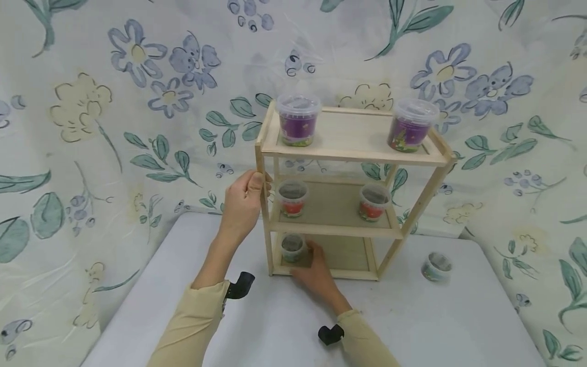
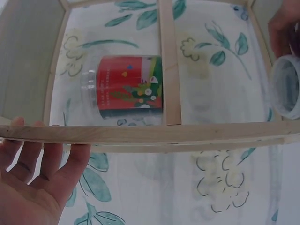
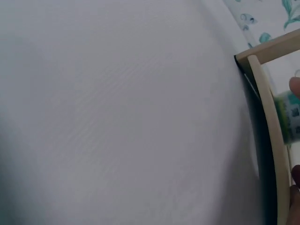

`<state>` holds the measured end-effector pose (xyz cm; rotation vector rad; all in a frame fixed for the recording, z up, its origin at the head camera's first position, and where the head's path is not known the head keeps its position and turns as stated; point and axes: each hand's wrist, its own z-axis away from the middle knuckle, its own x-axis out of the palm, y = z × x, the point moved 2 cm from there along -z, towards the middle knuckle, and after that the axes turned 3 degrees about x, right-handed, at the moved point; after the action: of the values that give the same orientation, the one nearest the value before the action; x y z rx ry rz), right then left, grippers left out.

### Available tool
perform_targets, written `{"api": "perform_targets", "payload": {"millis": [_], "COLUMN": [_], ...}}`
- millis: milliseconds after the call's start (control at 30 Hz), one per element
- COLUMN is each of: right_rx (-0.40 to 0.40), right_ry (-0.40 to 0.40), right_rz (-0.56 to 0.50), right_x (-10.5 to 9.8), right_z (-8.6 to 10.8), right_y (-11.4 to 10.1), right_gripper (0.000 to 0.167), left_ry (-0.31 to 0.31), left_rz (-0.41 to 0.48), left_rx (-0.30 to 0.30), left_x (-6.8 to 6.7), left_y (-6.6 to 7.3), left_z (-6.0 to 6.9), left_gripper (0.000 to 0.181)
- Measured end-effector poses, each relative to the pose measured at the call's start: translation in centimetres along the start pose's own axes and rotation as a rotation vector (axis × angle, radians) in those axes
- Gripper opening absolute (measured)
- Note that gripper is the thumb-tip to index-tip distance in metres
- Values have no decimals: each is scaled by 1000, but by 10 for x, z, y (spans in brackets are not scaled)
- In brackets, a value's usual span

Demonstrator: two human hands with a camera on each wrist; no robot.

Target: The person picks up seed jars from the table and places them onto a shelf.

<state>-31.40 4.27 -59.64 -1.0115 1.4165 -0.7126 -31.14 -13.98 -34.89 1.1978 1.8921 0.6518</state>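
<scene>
My left hand [image 1: 240,204] grips the left front post of a three-tier wooden shelf [image 1: 348,158]; in the left wrist view its fingers [image 2: 51,161] curl behind the wood. On the bottom tier, at the left, a small clear plastic tub [image 1: 292,248] with a green label stands upright. My right hand [image 1: 316,270] reaches in there, fingers and thumb curled about the tub's right side and front. In the right wrist view the green-labelled tub [image 3: 290,117] shows between a fingertip and the thumb side; their full contact is hidden.
Two purple-labelled lidded tubs, left [image 1: 298,122] and right [image 1: 411,126], stand on the top tier. Red-labelled tubs, left [image 1: 292,199] and right [image 1: 373,202], are on the middle tier. Another small tub [image 1: 437,267] stands on the white table [image 1: 458,321], right of the shelf.
</scene>
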Motion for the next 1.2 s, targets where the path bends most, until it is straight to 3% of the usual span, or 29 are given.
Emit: {"api": "perform_targets", "payload": {"millis": [167,333,500,867,1200], "right_rx": [-43,-136,-212,-212,-184], "right_ry": [14,33,44,92,152], "right_rz": [114,210,249,234,221], "right_x": [-12,-26,-37,-59,-88], "right_z": [11,24,37,58,79], "right_y": [4,7,9,5,16], "right_gripper": [76,66,61,57,57], "left_ry": [0,2,11,26,8], "left_rz": [-8,-7,-8,-23,-17], "left_rx": [-7,-6,-8,-9,-30], "left_x": [1,3,3,1,3], "left_y": [0,-1,-1,-2,-2], "left_z": [0,0,0,0,0], "left_gripper": [57,54,54,50,49]}}
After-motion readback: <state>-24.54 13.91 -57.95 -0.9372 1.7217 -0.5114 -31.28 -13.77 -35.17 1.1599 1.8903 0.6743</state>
